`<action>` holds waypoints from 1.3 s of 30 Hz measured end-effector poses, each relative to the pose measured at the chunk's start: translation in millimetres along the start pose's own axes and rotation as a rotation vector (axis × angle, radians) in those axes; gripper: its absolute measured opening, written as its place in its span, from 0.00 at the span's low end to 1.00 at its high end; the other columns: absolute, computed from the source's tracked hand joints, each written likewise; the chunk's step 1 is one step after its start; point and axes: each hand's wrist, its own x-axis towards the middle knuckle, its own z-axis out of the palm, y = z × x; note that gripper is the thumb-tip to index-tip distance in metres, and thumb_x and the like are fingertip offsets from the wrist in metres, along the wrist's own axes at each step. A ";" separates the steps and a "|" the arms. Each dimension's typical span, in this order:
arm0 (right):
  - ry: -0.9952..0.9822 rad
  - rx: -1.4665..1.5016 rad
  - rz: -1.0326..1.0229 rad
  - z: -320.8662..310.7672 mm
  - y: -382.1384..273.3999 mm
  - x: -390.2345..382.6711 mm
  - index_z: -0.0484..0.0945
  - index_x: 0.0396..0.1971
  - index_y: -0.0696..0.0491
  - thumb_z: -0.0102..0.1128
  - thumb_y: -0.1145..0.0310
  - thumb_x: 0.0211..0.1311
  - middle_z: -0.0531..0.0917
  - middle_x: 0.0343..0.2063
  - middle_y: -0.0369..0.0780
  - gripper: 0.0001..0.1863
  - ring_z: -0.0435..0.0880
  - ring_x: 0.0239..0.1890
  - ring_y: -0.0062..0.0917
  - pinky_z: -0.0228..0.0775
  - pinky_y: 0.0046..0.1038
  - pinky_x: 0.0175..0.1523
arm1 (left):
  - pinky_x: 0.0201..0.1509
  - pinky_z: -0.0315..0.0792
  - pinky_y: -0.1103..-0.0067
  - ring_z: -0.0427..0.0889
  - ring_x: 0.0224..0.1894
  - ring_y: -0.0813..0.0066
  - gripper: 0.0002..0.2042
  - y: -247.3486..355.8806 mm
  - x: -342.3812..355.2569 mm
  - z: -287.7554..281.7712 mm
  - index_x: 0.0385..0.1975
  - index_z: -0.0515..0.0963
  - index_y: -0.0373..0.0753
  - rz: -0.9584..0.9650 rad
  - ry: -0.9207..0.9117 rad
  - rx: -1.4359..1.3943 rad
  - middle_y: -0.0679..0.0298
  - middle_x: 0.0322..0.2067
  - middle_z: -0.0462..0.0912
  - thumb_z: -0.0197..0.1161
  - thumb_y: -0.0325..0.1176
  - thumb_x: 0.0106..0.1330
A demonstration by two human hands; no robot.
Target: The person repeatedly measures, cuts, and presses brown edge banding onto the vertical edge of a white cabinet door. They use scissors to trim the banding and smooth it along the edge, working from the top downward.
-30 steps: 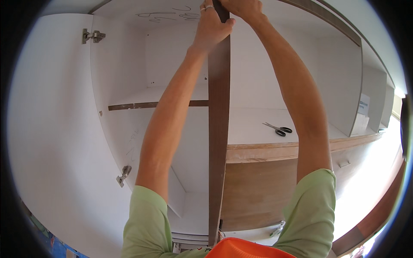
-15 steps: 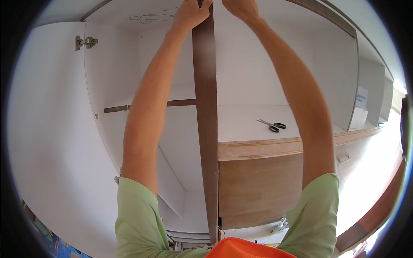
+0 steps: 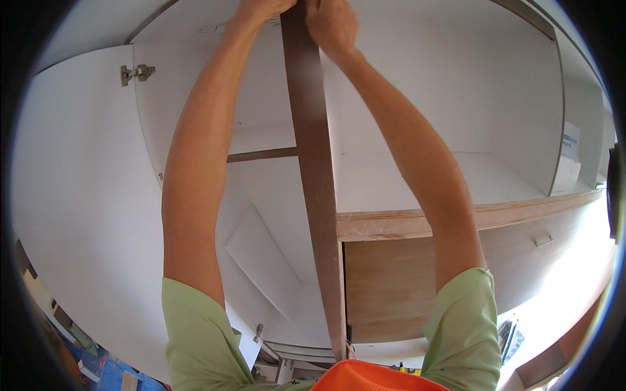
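Right hand [image 3: 333, 27] has drawn in to the brown strip [image 3: 309, 111], upright on the front edge of the cabinet [image 3: 424, 85]; left hand [image 3: 262, 8] is at its other side. Fingers partly hidden: cannot tell whether clamped. Likely stiff, light; hold both long edges.

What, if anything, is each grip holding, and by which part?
Left grip and right grip are at the dark upright strip, near its visible top; whether either holds it cannot be told.
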 end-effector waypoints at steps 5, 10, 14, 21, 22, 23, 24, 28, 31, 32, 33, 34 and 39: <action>-0.110 -0.023 0.110 -7.7 -11.0 -14.7 0.73 0.63 0.53 0.57 0.61 0.69 0.81 0.42 0.57 0.24 0.83 0.42 0.54 0.76 0.49 0.44 | 0.60 0.74 0.61 0.80 0.55 0.44 0.25 23.4 6.0 -6.1 0.53 0.80 0.32 -0.046 -0.014 0.150 0.43 0.49 0.83 0.65 0.46 0.63; -0.074 -0.013 0.113 -8.5 -13.1 -16.9 0.73 0.63 0.52 0.56 0.62 0.70 0.80 0.41 0.56 0.24 0.83 0.41 0.53 0.77 0.48 0.43 | 0.56 0.76 0.60 0.83 0.51 0.45 0.23 31.5 2.8 3.1 0.44 0.82 0.33 -0.058 0.229 0.100 0.44 0.45 0.85 0.67 0.48 0.61; -0.008 0.028 0.103 -4.8 -14.7 -20.3 0.73 0.63 0.51 0.56 0.61 0.70 0.80 0.42 0.54 0.23 0.82 0.41 0.51 0.77 0.46 0.43 | 0.53 0.77 0.60 0.84 0.48 0.45 0.22 34.3 4.8 9.9 0.41 0.83 0.33 -0.122 0.317 0.061 0.44 0.42 0.86 0.69 0.49 0.60; -0.031 0.076 0.119 -4.9 -10.4 -21.6 0.72 0.64 0.50 0.56 0.61 0.71 0.79 0.44 0.53 0.24 0.83 0.43 0.49 0.78 0.45 0.45 | 0.41 0.80 0.65 0.86 0.33 0.57 0.15 16.5 40.4 24.5 0.30 0.81 0.36 -0.388 0.460 -0.318 0.54 0.28 0.86 0.73 0.43 0.58; -0.043 0.078 0.124 -5.0 -9.9 -21.8 0.72 0.64 0.50 0.56 0.60 0.71 0.79 0.45 0.53 0.24 0.83 0.43 0.49 0.78 0.45 0.45 | 0.35 0.79 0.68 0.83 0.30 0.64 0.11 10.3 46.6 25.9 0.29 0.81 0.38 -0.459 0.350 -0.740 0.60 0.25 0.83 0.75 0.38 0.56; -0.039 0.089 0.122 -5.1 -9.5 -21.8 0.72 0.64 0.50 0.56 0.61 0.71 0.79 0.45 0.53 0.24 0.83 0.43 0.49 0.78 0.46 0.45 | 0.34 0.78 0.68 0.83 0.29 0.64 0.11 4.6 51.2 29.1 0.29 0.81 0.38 -0.501 0.346 -0.793 0.61 0.25 0.83 0.75 0.36 0.55; -0.035 0.100 0.120 -5.0 -9.5 -22.0 0.72 0.64 0.51 0.56 0.61 0.71 0.79 0.45 0.53 0.24 0.83 0.43 0.50 0.78 0.46 0.44 | 0.33 0.78 0.68 0.82 0.29 0.65 0.10 -2.0 53.9 31.4 0.29 0.81 0.38 -0.544 0.343 -0.846 0.61 0.25 0.82 0.75 0.35 0.54; -0.069 0.082 0.116 -6.9 -6.3 -18.8 0.71 0.64 0.51 0.55 0.61 0.70 0.78 0.44 0.54 0.24 0.83 0.42 0.50 0.78 0.47 0.44 | 0.33 0.78 0.68 0.81 0.29 0.65 0.11 -25.5 73.6 36.6 0.31 0.81 0.36 -0.677 0.263 -0.922 0.59 0.29 0.82 0.76 0.29 0.51; -0.056 0.114 0.078 -8.5 -4.2 -16.1 0.68 0.65 0.51 0.55 0.61 0.70 0.78 0.44 0.55 0.26 0.84 0.42 0.51 0.78 0.48 0.44 | 0.33 0.77 0.68 0.80 0.29 0.64 0.11 -43.8 83.8 37.6 0.31 0.81 0.36 -0.606 0.248 -0.974 0.59 0.30 0.82 0.76 0.29 0.50; -0.076 0.106 0.075 -8.8 -3.4 -14.8 0.67 0.66 0.51 0.55 0.61 0.70 0.78 0.45 0.56 0.26 0.84 0.41 0.51 0.78 0.48 0.43 | 0.33 0.77 0.68 0.80 0.29 0.64 0.11 -47.9 86.8 40.1 0.31 0.81 0.36 -0.588 0.276 -0.960 0.59 0.31 0.82 0.76 0.29 0.50; -0.100 0.097 0.073 -8.8 -2.9 -13.7 0.66 0.67 0.51 0.55 0.61 0.70 0.78 0.45 0.56 0.27 0.84 0.41 0.51 0.79 0.48 0.43 | 0.34 0.77 0.67 0.80 0.29 0.64 0.12 -51.7 88.2 41.9 0.31 0.81 0.36 -0.575 0.303 -0.945 0.59 0.31 0.82 0.76 0.29 0.49; -0.124 0.088 0.069 -8.7 -2.7 -12.2 0.65 0.67 0.51 0.55 0.61 0.70 0.78 0.46 0.56 0.28 0.84 0.40 0.51 0.79 0.48 0.43 | 0.34 0.77 0.67 0.80 0.29 0.64 0.12 -54.6 88.2 42.8 0.31 0.81 0.37 -0.561 0.332 -0.931 0.59 0.31 0.82 0.76 0.29 0.49; -0.265 -0.069 0.024 -15.2 -0.5 8.1 0.58 0.72 0.51 0.55 0.58 0.67 0.81 0.43 0.57 0.35 0.85 0.38 0.51 0.79 0.51 0.43 | 0.32 0.77 0.66 0.81 0.30 0.64 0.13 -40.9 76.3 46.9 0.31 0.80 0.33 -0.528 0.351 -0.913 0.57 0.31 0.83 0.77 0.26 0.49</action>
